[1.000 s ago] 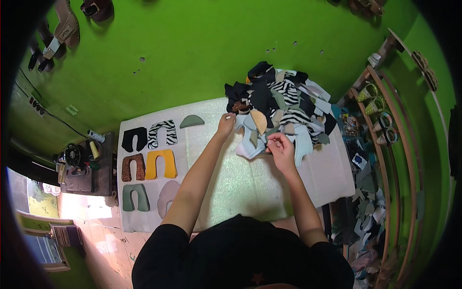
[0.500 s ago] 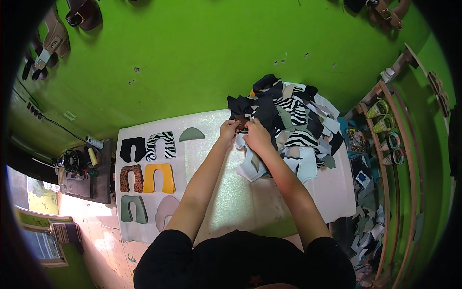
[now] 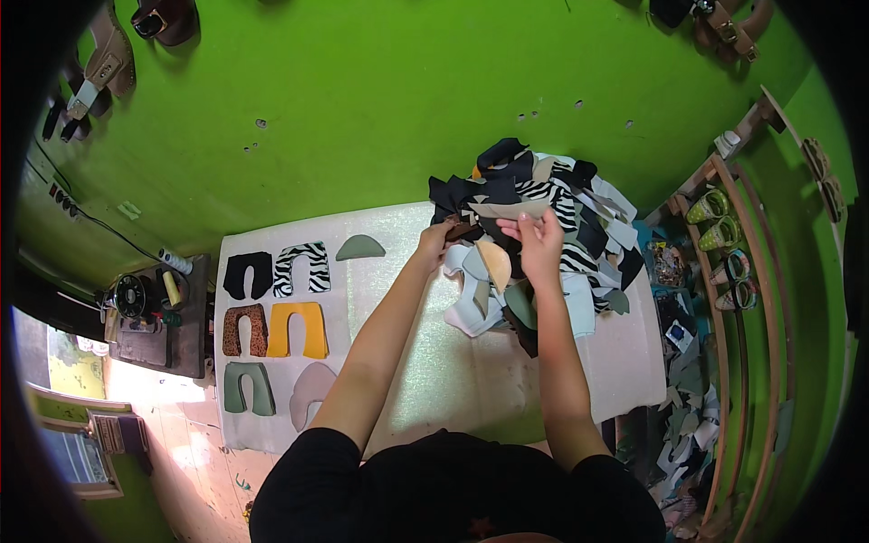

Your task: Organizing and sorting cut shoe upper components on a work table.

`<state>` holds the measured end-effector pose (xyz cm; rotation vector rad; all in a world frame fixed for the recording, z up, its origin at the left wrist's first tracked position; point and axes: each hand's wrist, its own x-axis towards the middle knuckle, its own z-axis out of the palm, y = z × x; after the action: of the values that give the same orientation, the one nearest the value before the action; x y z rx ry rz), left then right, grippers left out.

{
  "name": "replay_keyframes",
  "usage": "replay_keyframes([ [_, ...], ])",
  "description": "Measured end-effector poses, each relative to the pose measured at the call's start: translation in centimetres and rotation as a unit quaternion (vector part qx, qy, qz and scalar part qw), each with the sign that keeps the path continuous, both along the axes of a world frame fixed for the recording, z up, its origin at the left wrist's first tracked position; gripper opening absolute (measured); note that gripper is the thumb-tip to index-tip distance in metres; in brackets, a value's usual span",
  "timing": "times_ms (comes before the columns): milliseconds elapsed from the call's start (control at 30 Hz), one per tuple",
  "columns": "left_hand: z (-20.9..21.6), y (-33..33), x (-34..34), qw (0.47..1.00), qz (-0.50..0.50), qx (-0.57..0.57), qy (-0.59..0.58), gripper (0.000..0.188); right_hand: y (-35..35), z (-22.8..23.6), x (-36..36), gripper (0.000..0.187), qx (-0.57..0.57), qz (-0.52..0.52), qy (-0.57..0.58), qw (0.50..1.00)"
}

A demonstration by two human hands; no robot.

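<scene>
At the left edge of a heap of cut material scraps (image 3: 593, 217), my left hand (image 3: 436, 244) is closed on a dark brown scrap (image 3: 461, 232). My right hand (image 3: 540, 242) is a little to the right, over the heap, its fingers at the edge of a long beige piece (image 3: 510, 210) that it seems to grip. Below the hands lie a tan half-round piece (image 3: 494, 263), a dark green piece (image 3: 521, 301) and white scraps (image 3: 471, 303). Black and zebra-striped scraps surround them.
Sorted arch-shaped pieces lie on the table's left: black (image 3: 237, 276), zebra (image 3: 312, 258), leopard (image 3: 244, 330), yellow (image 3: 299, 312), green (image 3: 249, 380) and pink (image 3: 308, 389). A green half-round (image 3: 361, 246) lies behind. A wooden rack (image 3: 724, 235) with sandals stands right.
My right hand has moved right and away from the left hand. The beige piece, tan half-round and dark green piece have come into sight. My left hand stays nearly in place.
</scene>
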<state>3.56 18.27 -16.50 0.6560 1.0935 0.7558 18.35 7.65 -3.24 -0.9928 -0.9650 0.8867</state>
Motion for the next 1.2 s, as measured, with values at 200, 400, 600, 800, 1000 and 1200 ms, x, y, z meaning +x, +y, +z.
replay_keyframes([
  [200, -1.7, 0.0, 0.7, 0.989, 0.077, 0.08, 0.102, 0.025, -2.4, -1.7, 1.5, 0.012, 0.035, -0.016, -0.145, 0.989],
  [400, -1.5, 0.1, 0.1, 0.993, 0.067, 0.045, 0.09, 0.017, -5.1, -2.9, 2.6, 0.021, -0.048, -0.009, -0.402, 0.914],
  [600, -2.4, 0.6, 1.1, 0.993, 0.113, 0.034, -0.023, 0.018, -5.5, -3.1, 2.0, 0.017, -0.017, -0.112, -0.512, 0.851],
  [800, -3.1, 1.0, 1.8, 0.972, 0.196, 0.124, 0.042, 0.022, -5.6, -3.4, 1.6, 0.016, -0.01, -0.08, -0.479, 0.874],
  [1000, 1.7, -1.5, 1.4, 0.952, 0.205, 0.226, 0.013, 0.019, -6.0, -3.2, 2.0, 0.016, -0.018, -0.082, -0.465, 0.882],
  [1200, 7.4, -6.0, 2.4, 0.943, 0.169, 0.278, -0.063, 0.018, -5.9, -2.6, 1.8, 0.015, 0.001, -0.098, -0.435, 0.895],
])
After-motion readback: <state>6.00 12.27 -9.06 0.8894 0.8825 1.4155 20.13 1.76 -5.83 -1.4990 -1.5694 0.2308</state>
